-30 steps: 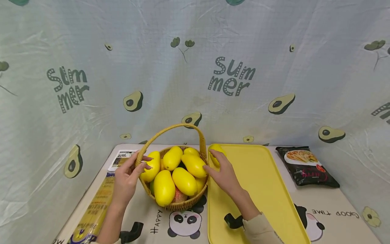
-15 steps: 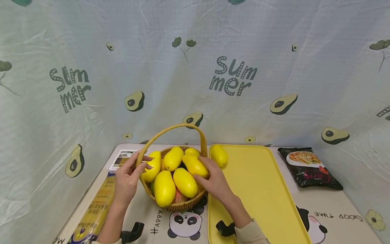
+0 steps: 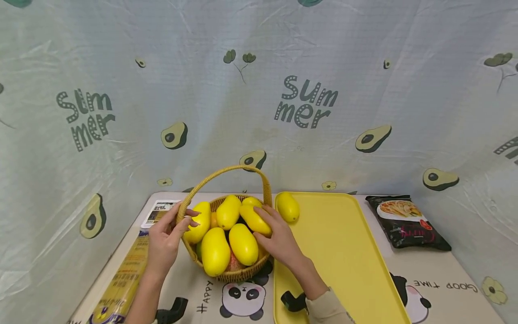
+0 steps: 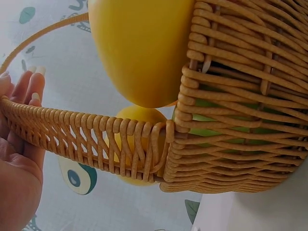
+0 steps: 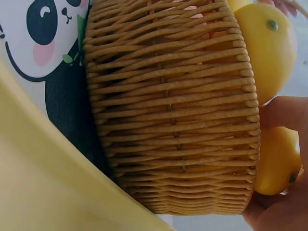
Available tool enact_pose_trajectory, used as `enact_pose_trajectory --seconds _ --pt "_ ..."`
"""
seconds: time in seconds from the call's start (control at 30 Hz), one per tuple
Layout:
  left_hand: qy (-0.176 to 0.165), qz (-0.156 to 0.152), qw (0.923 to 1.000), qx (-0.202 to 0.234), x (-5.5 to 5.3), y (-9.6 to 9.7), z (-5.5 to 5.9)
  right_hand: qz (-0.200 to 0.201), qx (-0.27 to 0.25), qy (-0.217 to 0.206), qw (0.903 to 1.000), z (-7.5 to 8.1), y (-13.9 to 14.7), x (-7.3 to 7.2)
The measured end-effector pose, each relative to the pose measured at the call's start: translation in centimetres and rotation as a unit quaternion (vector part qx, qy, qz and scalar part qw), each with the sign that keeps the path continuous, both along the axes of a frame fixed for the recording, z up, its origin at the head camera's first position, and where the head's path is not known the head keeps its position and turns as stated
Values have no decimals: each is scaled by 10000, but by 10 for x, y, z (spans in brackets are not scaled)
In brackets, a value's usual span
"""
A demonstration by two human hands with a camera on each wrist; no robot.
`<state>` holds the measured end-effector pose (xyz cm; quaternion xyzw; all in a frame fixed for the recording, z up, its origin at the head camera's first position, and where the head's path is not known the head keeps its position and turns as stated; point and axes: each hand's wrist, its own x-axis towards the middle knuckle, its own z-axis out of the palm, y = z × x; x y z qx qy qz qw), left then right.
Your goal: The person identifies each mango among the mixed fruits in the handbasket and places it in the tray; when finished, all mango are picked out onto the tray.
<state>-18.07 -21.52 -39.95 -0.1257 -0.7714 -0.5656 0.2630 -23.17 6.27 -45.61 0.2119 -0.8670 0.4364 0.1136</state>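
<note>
A wicker basket (image 3: 243, 273) with a tall arched handle stands on the table, heaped with several yellow mangoes. My left hand (image 3: 163, 245) holds the left side of the handle (image 4: 86, 130), which passes between thumb and fingers. At the basket's right rim, my right hand (image 3: 279, 238) grips a mango (image 3: 255, 220), thumb on the near side and fingers over the far side. The right wrist view shows that mango (image 5: 276, 156) between thumb and fingers at the rim. Another mango (image 3: 288, 207) lies on the yellow tray (image 3: 336, 252), at its far left corner.
Right of the tray lies a black food packet (image 3: 408, 222). A long yellow packet (image 3: 123, 279) lies along the left side, with a white labelled item (image 3: 158, 212) behind it. A printed curtain (image 3: 259, 99) hangs behind the table.
My right hand has moved left, from beside the mango on the tray to a mango in the basket, and has taken hold of it. The left hand stays on the handle.
</note>
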Motion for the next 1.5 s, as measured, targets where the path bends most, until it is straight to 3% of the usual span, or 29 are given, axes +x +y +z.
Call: enact_pose_trajectory --seconds 0.3,0.73,0.9,1.03,1.27,1.5 --pt "-113 35 9999 -91 2 -3 -3 -51 -381 401 9985 8 5 2" --pt "-83 -71 9999 -114 0 -4 -2 -204 -712 1163 9904 22 47 -8" --pt "-126 -48 9998 -110 -1 -4 0 -260 -901 1044 9901 26 63 -12" --pt "-138 -59 9998 -109 -1 -4 -1 -605 -844 882 9907 24 75 -18" --pt "-126 -61 9999 -90 -2 -4 -3 -1287 -743 741 9861 1 100 -34" --pt "-129 -23 9999 -75 -1 -4 -3 -1666 -579 100 9843 -18 114 -44"
